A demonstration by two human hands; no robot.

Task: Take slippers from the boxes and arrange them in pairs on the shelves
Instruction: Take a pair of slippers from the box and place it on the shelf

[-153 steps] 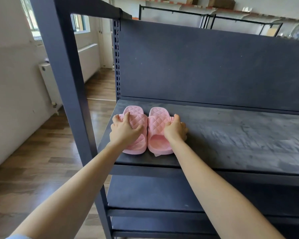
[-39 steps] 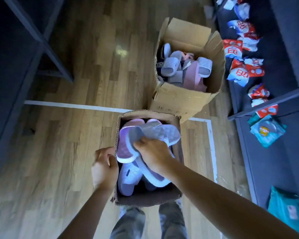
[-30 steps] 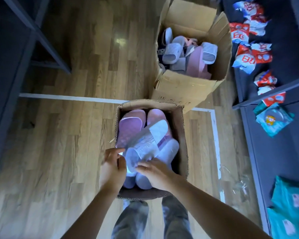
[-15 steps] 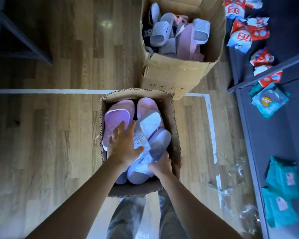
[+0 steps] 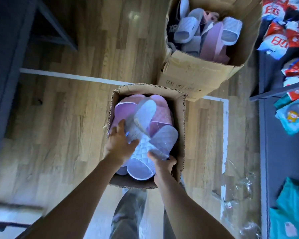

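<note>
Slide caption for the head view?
Left hand on a white slipper, right hand pinching a quilted slipper, inside the near box.

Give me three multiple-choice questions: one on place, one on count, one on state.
1. Where are the left hand and right hand? A raised overhead; B inside the near brown cardboard box; C behind the back.
2. How many cardboard boxes stand on the wooden floor? A one; B two; C four.
3. The right hand: A hangs empty; B makes a fist; C pinches a white quilted slipper.
Answers: B, both forearms lead there; B, the near one plus the far brown cardboard box; C, thumb over its edge.
</note>
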